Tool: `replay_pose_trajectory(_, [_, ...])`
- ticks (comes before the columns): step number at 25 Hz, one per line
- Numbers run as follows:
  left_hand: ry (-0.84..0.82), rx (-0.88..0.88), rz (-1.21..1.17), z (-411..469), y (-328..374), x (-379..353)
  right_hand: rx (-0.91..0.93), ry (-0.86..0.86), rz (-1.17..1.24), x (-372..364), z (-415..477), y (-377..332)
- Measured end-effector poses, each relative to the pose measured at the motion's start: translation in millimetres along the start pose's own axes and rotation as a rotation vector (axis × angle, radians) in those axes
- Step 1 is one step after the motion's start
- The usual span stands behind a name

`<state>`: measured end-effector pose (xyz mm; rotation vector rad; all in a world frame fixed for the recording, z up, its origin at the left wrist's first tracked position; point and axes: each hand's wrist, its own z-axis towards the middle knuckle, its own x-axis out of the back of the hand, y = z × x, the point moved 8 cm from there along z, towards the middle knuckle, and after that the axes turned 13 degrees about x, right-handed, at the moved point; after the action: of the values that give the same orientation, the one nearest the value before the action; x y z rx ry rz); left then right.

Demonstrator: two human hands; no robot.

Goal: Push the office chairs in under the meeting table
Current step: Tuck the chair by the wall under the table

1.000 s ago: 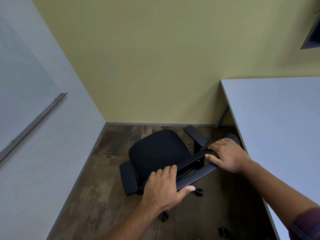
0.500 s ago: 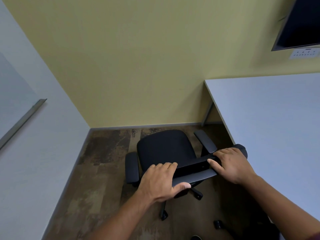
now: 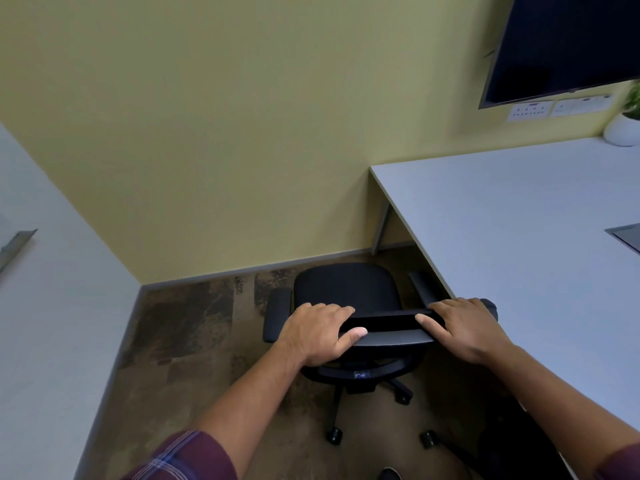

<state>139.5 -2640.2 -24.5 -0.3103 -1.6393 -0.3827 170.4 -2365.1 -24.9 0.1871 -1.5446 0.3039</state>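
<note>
A black office chair point(image 3: 346, 285) with armrests stands on the floor just left of the meeting table point(image 3: 519, 244), its seat facing the yellow wall. Its right armrest lies close to the table's left edge. My left hand point(image 3: 317, 332) grips the left part of the backrest's top rail, thumb under it. My right hand point(image 3: 464, 323) holds the right part of the same rail, at the table's edge. The chair's wheeled base shows below my hands.
A yellow wall runs behind the chair and a grey wall stands at the left. A dark screen point(image 3: 568, 46) hangs at the upper right above wall sockets. A white plant pot point(image 3: 623, 129) sits on the table's far corner. Another chair's casters point(image 3: 429, 439) show at the bottom.
The chair has turned so its backrest now lies square to me and sits nearer the table's edge. My view has swung right, showing more of the table and the screen.
</note>
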Motion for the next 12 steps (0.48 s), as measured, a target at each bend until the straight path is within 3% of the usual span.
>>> replay_pose_trajectory(12, [0.002, -0.125, 0.039, 101, -35, 7, -0.051, 0.015, 0.016, 6, 27, 17])
